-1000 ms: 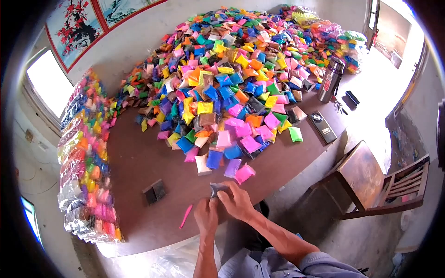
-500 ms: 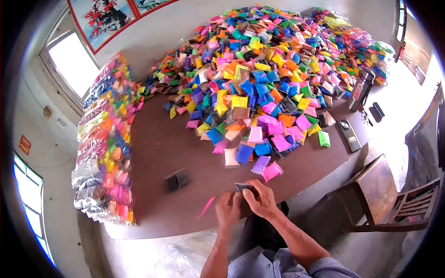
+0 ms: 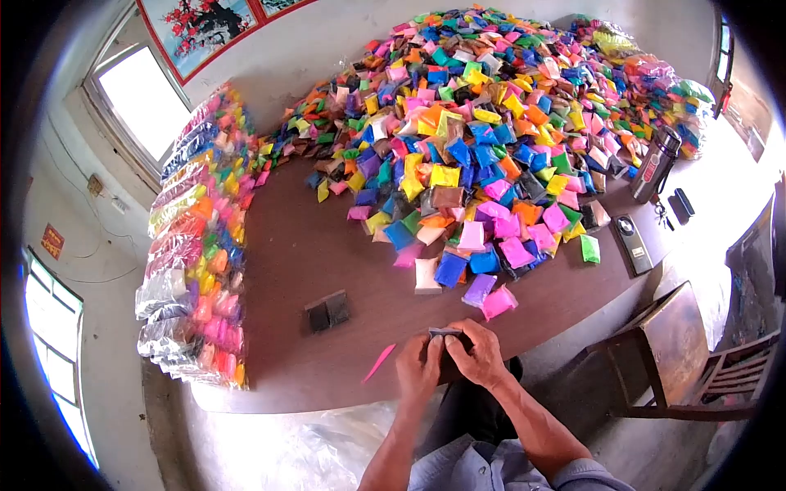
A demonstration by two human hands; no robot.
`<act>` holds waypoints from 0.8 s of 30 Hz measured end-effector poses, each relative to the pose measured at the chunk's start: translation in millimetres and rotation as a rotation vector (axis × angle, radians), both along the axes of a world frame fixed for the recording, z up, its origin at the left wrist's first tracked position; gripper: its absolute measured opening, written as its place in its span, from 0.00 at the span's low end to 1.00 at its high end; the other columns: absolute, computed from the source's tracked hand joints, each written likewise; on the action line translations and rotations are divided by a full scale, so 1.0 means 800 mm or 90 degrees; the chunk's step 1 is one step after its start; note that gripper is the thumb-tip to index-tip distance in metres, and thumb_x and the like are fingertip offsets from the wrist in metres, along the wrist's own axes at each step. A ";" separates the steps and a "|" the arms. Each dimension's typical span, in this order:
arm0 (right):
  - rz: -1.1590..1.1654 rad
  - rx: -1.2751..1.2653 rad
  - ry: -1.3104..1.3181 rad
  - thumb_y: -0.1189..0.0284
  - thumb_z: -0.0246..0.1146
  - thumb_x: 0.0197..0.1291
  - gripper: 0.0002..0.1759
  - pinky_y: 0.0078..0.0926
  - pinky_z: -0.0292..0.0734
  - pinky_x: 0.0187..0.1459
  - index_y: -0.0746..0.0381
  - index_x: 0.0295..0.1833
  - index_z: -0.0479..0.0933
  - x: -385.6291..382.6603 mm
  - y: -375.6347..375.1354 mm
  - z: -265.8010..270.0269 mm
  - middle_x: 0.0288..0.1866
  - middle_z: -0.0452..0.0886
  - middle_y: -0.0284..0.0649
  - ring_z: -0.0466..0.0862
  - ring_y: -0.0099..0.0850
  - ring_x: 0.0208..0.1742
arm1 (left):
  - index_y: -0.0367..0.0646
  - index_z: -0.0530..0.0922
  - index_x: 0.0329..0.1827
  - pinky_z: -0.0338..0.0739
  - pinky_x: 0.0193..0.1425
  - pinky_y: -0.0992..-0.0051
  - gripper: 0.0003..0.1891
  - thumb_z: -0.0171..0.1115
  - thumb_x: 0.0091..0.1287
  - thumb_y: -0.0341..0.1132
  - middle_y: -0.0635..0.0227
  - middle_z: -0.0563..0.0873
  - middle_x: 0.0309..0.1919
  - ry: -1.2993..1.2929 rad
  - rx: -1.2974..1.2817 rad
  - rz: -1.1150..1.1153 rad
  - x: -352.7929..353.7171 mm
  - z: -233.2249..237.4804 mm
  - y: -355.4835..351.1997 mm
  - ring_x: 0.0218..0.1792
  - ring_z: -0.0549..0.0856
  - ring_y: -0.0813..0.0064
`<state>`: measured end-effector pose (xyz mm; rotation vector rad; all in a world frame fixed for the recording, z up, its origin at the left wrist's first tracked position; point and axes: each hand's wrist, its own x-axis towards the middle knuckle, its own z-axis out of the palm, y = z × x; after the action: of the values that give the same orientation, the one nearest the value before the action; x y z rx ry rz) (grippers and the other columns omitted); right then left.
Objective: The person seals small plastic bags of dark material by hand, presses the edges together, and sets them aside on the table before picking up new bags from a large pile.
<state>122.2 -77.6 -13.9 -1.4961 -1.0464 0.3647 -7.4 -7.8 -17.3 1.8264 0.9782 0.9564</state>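
Note:
Near the table's front edge, a small dark packet (image 3: 444, 332) is held between both hands. My left hand (image 3: 419, 365) pinches its left side, thumb close to the other thumb. From the right, my right hand (image 3: 478, 353) closes on the same packet, fingers curled behind it. Only the packet's top edge shows; the rest is hidden by the fingers. Two black packets (image 3: 327, 313) lie side by side on the brown table (image 3: 282, 245), left of the hands. A pink strip (image 3: 379, 362) lies just left of my left hand. Beyond the hands are a pink packet (image 3: 499, 302) and a purple packet (image 3: 479, 290).
A large heap of coloured packets (image 3: 491, 147) covers the table's back. Bagged packets (image 3: 192, 254) are stacked along the left edge. To the right stand a thermos (image 3: 657, 165) and a metal-faced device (image 3: 633, 244); a wooden chair (image 3: 679, 352) is beside the table.
My view has shifted slightly, so the scene sits further right in the picture. Both hands still grip the dark packet, with the fingers slightly rearranged. The packets on the table have not visibly moved.

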 end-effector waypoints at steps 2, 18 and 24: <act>-0.002 0.001 0.014 0.70 0.66 0.68 0.10 0.35 0.85 0.41 0.65 0.49 0.84 -0.001 0.002 0.001 0.41 0.88 0.47 0.89 0.41 0.39 | 0.33 0.85 0.45 0.79 0.41 0.70 0.10 0.68 0.75 0.34 0.59 0.88 0.33 -0.005 0.005 0.018 0.002 0.000 -0.001 0.35 0.84 0.73; -0.004 -0.001 -0.009 0.74 0.67 0.67 0.06 0.37 0.84 0.43 0.63 0.47 0.83 0.000 0.005 -0.002 0.41 0.88 0.48 0.89 0.47 0.40 | 0.34 0.86 0.46 0.81 0.43 0.65 0.11 0.67 0.77 0.36 0.53 0.89 0.36 0.010 0.007 0.018 -0.001 0.004 0.001 0.36 0.89 0.60; -0.018 0.008 -0.031 0.75 0.67 0.66 0.06 0.38 0.84 0.42 0.63 0.47 0.83 0.000 0.007 -0.003 0.40 0.87 0.48 0.89 0.48 0.40 | 0.35 0.87 0.47 0.81 0.44 0.65 0.11 0.67 0.76 0.36 0.53 0.90 0.36 -0.003 -0.023 0.015 0.000 -0.001 0.003 0.36 0.89 0.60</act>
<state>122.3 -72.2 -16.7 -1.5138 -1.0631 0.3032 -7.8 -5.6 -18.2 1.7859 1.0098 0.9514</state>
